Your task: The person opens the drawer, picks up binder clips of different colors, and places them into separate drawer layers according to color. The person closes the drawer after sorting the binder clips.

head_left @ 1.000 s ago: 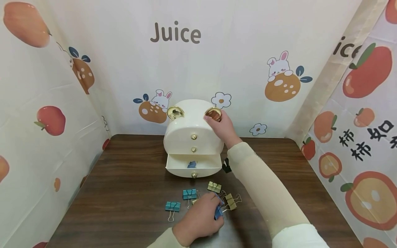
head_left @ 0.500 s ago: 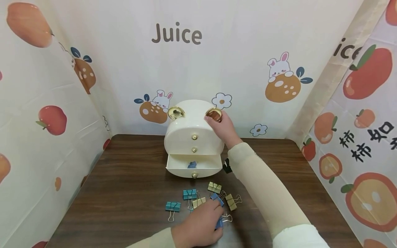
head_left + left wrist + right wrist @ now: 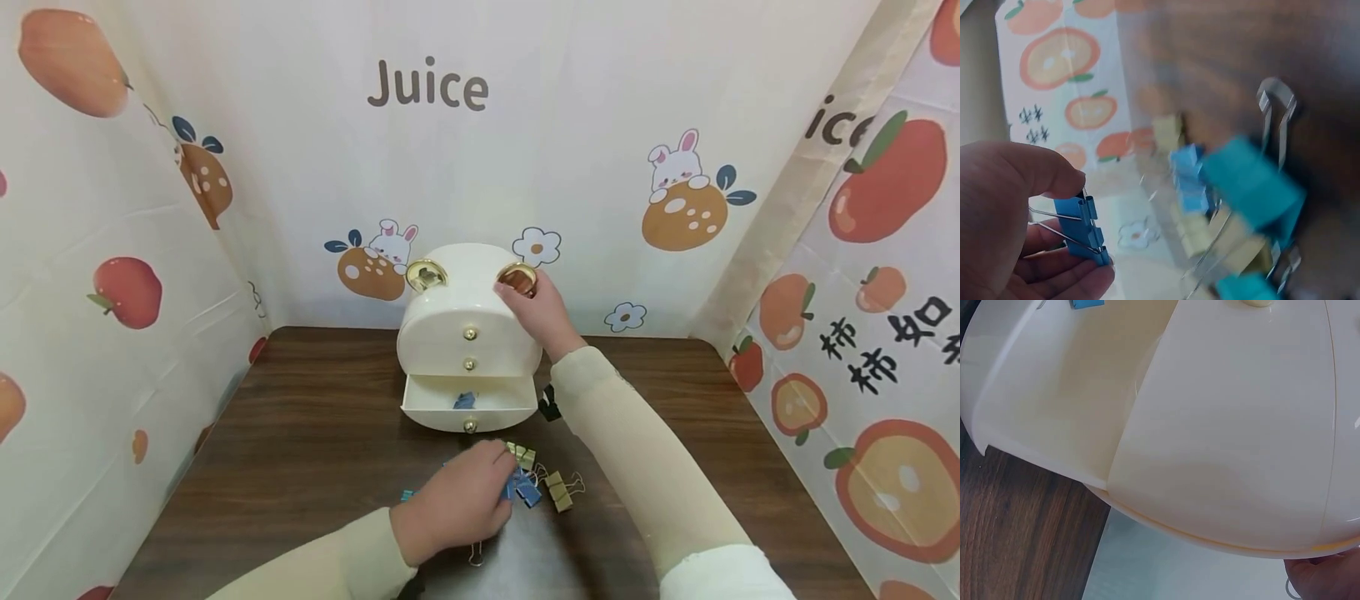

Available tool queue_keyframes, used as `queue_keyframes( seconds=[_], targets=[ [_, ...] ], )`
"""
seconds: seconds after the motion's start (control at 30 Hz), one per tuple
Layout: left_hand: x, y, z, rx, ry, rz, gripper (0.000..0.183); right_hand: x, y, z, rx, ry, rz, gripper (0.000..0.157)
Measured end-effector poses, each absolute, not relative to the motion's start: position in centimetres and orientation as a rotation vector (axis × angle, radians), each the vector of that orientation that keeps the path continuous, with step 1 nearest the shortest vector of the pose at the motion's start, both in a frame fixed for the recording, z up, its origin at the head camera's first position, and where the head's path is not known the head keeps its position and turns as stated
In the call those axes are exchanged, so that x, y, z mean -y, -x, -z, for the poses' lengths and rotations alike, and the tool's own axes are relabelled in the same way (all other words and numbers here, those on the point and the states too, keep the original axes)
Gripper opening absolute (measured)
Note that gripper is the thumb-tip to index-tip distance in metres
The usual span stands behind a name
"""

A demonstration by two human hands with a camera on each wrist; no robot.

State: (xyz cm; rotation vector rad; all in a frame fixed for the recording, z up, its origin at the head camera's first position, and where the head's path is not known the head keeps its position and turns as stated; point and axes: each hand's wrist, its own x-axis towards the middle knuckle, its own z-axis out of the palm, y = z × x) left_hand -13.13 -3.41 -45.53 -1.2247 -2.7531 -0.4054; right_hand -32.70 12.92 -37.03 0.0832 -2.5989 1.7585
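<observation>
My left hand (image 3: 453,502) pinches a blue binder clip (image 3: 1080,228) between thumb and fingers, above the table in front of the drawer box. Just beyond its fingers, another blue binder clip (image 3: 527,490) lies between a gold binder clip (image 3: 558,492) and a second gold binder clip (image 3: 522,455). A teal binder clip (image 3: 1257,184) shows blurred in the left wrist view. The white drawer box (image 3: 468,350) has its bottom drawer (image 3: 427,393) pulled out, with a blue binder clip (image 3: 465,401) inside. My right hand (image 3: 546,315) grips the box's gold-rimmed right ear (image 3: 517,277).
The box stands on a dark wooden table (image 3: 315,417). Its left ear (image 3: 426,275) and two closed upper drawers face me. A printed cloth (image 3: 570,150) surrounds the table at the back and sides. A small black object (image 3: 549,404) sits by the box's right side.
My left hand has moved away from the right-hand clips, up and to the left, taking a blue binder clip with it. My right hand stays on the ear.
</observation>
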Motion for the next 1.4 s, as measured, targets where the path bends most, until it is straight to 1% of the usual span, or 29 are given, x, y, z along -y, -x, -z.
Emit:
queue_keyframes(
  seconds=[0.33,0.63,0.83,1.1,1.27,1.4],
  targets=[
    [3.9,17.7,42.5,2.697,1.048,0.54,0.023,-13.1,32.8,37.3,2.577,-0.107,-1.749,0.072],
    [4.5,21.0,41.3,2.657,0.858,0.605,0.023,-12.9,32.8,37.1,2.578,-0.128,-1.74,0.071],
    [4.3,21.8,41.7,2.651,0.765,0.717,0.027,-12.9,32.7,37.1,2.579,-0.125,-1.754,0.072],
    [3.8,22.2,42.6,2.668,0.656,0.817,0.027,-12.9,32.6,37.2,2.574,-0.121,-1.768,0.07],
    [3.4,22.2,43.3,2.641,0.665,0.808,0.026,-12.9,32.6,37.1,2.565,-0.128,-1.773,0.07],
    [3.2,22.1,43.6,2.625,0.681,0.768,0.022,-13.0,32.7,37.1,2.554,-0.128,-1.778,0.069]
  ],
)
